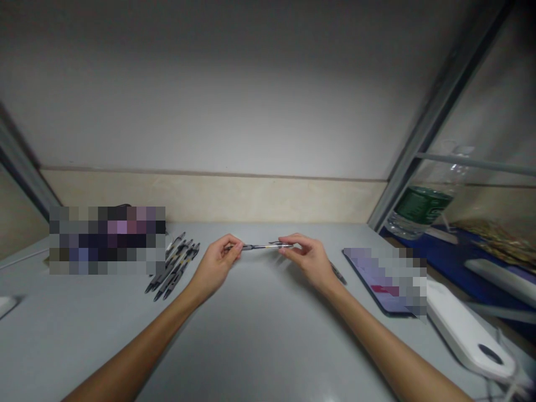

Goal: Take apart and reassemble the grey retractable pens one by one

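A slim pen is held level between my two hands, above the grey table. My left hand pinches its dark left end between thumb and fingers. At the other end, my right hand has thumb and fingertips closed on the clear part near the clip. Left of my left hand, several pens lie side by side, slanting. Another dark pen lies just right of my right hand, partly hidden behind it.
A phone and a white device with a cable lie on the right. Beyond the metal frame stands a plastic bottle with a green label. Blurred-out items sit at the back left, and a white object is at the left edge.
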{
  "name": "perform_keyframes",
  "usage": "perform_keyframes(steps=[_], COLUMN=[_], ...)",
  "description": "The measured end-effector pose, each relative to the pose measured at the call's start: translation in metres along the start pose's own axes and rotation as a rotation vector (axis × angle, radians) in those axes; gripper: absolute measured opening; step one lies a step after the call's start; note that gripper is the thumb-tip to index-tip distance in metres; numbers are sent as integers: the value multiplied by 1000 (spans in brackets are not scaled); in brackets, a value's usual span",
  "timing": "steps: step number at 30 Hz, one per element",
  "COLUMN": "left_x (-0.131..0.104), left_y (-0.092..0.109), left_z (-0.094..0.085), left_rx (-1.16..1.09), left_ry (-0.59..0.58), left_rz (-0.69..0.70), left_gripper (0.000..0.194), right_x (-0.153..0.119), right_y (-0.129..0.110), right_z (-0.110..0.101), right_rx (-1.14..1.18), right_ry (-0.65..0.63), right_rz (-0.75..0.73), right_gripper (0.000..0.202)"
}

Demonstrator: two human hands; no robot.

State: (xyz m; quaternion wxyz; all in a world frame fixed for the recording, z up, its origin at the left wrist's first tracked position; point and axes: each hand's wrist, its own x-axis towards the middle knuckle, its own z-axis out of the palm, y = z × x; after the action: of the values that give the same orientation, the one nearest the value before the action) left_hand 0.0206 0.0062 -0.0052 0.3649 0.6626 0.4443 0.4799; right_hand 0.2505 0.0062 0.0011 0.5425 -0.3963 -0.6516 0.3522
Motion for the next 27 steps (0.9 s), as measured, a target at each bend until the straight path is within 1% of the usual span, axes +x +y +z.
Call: perform_keyframes(steps=[2,4,5,7,9,10,11,13,14,15,17,18,21,22,23,24,26,27], left_x=[0,1,0,0,-1,-1,-1,-1,-1,-1,-1,-1,-2,-2,-2,-2,-2,-2], left_y=[-2,-4,-4,-2,1,2,4,6,6,6,5,5,6,6,7,7,8,7], left_z=[-1,-3,-3,-3,-2,-2,-2,-3,-4,-4,-4,-4,-2,-2,-1,-1,-2,-3], left_rx=[-32,-53,-58,-56,-43,-32,-21,0,10,15,2,-13,-49,-51,-50,-50,-50,-51], left_ry=[-12,-11,-9,-10,-8,-1,13,48,62,73,69,57,12,4,3,6,15,19], left_rz=[1,15,19,19,22,26,32,38,33,25,16,15,15,13,12,14,22,24], left_gripper=[20,19,19,19,18,17,16,15,15,15,15,16,16,16,16,16,17,17], right_x=[-1,-2,-2,-3,-3,-2,-2,-1,-1,-1,-2,-2,-3,-3,-2,-2,0,1], right_y=[-1,-2,-2,-2,-3,-3,-3,-4,-5,-6,-8,-9,-11,-11,-11,-11,-11,-12], right_z=[-1,0,0,2,3,3,3,1,0,-1,-2,-2,-1,-2,-2,-4,-7,-9], right_rx=[-39,-125,-170,-240,-241,-213,-167,-56,-17,-3,-50,-90,-201,-220,-225,-216,-160,-131], right_ry=[-20,-64,-89,-126,-135,-137,-137,-142,-150,-159,-188,-204,-246,-247,-233,-209,-152,-136], right_rz=[41,92,119,180,230,235,221,161,135,120,121,132,193,213,218,202,127,89], right_gripper=[23,24,31,52,63,63,58,39,38,39,31,31,57,62,64,59,38,33])
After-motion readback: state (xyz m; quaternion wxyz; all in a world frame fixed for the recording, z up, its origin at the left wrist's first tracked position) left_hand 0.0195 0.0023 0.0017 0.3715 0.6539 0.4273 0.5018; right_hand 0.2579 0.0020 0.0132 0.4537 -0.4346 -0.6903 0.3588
